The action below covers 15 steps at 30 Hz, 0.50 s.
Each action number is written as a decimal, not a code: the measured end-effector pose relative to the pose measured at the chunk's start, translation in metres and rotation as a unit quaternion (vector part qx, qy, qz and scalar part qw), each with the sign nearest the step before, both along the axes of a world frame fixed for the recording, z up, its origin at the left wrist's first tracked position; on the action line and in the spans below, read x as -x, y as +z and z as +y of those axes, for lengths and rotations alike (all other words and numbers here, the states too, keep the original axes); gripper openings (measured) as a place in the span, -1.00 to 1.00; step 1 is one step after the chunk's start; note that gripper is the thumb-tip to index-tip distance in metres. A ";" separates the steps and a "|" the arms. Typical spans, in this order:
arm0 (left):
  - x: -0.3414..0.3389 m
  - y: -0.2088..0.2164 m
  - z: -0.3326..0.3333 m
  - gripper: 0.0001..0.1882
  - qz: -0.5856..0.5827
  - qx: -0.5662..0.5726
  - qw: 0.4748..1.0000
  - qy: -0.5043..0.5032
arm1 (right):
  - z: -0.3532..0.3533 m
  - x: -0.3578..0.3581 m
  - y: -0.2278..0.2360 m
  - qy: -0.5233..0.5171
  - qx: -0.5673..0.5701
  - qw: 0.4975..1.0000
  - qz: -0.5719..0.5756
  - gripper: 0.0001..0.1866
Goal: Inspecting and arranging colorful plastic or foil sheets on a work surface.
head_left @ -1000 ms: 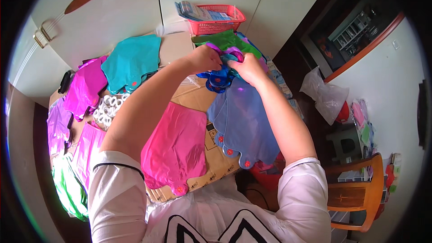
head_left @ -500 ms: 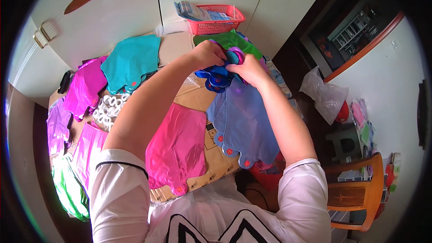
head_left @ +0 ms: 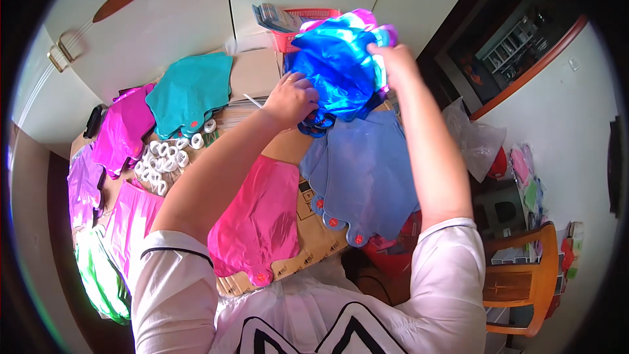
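Above the far middle of the cardboard-covered table, my two hands hold a bundle of shiny foil pieces [head_left: 334, 72], bright blue in front with purple and teal at the far edge. My left hand [head_left: 293, 99] has its fingers curled on the near left edge of the bundle. The upper right edge is gripped by my right hand [head_left: 395, 65]. Just below lies a slate-blue stack [head_left: 370, 164] of flat pieces with scalloped tabs and red dots. A pink foil stack [head_left: 255, 216] sits left of it, near the front edge.
Teal [head_left: 193, 88], magenta [head_left: 124, 128] and lilac stacks [head_left: 85, 183] lie on the left, with white rings [head_left: 157, 165] beside them. A green bundle [head_left: 101, 275] hangs at the left edge. Behind the foil stands a red basket [head_left: 283, 40]. A wooden chair [head_left: 524, 275] is at right.
My hands have moved apart, the right one up and right, the left one down and left. The blue and purple foil between them has spread out, and the green piece behind is now hidden.
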<state>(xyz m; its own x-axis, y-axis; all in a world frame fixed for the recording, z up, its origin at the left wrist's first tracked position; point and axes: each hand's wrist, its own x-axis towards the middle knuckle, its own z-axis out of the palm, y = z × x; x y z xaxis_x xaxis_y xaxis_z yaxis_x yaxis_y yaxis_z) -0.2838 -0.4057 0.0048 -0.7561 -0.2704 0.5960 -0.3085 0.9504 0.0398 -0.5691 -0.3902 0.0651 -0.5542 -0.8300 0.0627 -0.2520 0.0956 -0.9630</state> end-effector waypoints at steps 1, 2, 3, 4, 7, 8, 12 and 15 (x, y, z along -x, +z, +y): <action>0.002 -0.001 -0.001 -0.86 -0.007 -0.091 0.996 0.005 | -0.006 0.035 0.007 -0.017 0.016 1.000 -0.015 -0.65; 0.005 -0.001 -0.001 -0.85 -0.011 -0.180 0.984 0.007 | -0.009 0.071 0.016 -0.036 0.033 0.998 -0.027 -0.64; 0.007 0.000 -0.002 -0.83 -0.018 -0.267 0.963 0.012 | -0.006 0.103 0.029 -0.049 0.074 0.995 -0.053 -0.63; 0.010 -0.001 -0.003 -0.82 -0.015 -0.253 0.967 0.006 | 0.001 0.137 0.047 -0.121 0.081 0.989 -0.011 -0.61; 0.016 -0.004 -0.004 -0.80 -0.017 -0.244 0.970 -0.002 | 0.050 0.191 0.104 -0.278 0.126 0.945 0.112 -0.55; 0.006 -0.004 -0.006 -0.80 -0.033 -0.260 0.965 0.014 | 0.060 0.163 0.115 -0.296 0.129 0.935 0.146 -0.56; -0.008 -0.009 -0.013 -0.83 -0.041 -0.181 0.982 0.022 | 0.136 0.078 0.153 -0.221 0.129 0.866 0.429 -0.64; -0.012 0.009 0.019 -0.81 0.067 -0.048 0.997 0.004 | 0.193 -0.005 0.126 -0.126 0.102 0.840 0.517 -0.69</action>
<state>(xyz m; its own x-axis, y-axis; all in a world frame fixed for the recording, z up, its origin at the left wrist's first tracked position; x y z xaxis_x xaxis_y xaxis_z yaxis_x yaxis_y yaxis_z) -0.2714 -0.3862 0.0139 -0.6696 -0.3370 0.6618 -0.3016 0.9377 0.1723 -0.5636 -0.1969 0.1910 -0.2719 -0.6078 0.7461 -0.9610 0.1302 -0.2441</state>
